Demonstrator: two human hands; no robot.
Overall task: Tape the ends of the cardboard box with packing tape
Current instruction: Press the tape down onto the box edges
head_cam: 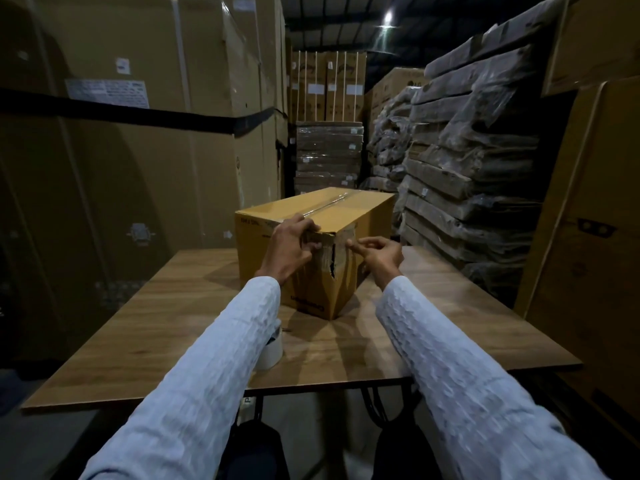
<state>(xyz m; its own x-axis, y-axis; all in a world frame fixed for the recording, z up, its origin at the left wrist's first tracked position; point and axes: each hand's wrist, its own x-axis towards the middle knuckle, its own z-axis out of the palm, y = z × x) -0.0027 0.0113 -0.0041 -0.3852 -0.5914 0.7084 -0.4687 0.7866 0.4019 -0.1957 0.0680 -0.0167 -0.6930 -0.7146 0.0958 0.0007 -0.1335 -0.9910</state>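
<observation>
- The brown rectangular cardboard box stands on the wood-grain table, turned so that one vertical corner edge points toward the person. Its long axis runs away from the person and to the right.
- A strip of clear tape runs along the box's top seam. The near end face carries crinkled clear tape beside a dark gap in the corner edge, so this end looks only partly sealed.
- The left hand sits at the near top corner of the box, fingers curled over the edge and pressing on the taped area. Its grip is closed against the cardboard and tape rather than wrapped around any loose thing.
- The right hand is just right of the same corner, fingers loosely bent, fingertips touching or almost touching the box face; I cannot tell which. It holds nothing that I can make out.
- The white roll of packing tape lies on the table near the front edge, partly hidden under the left sleeve, well below and to the left of both hands.
- Judgement: the next strip turns on that roll. It lies on the left hand's side, nearer that hand, while the open corner gap sits between the two hands, so the right hand is better placed to steady the box.
</observation>
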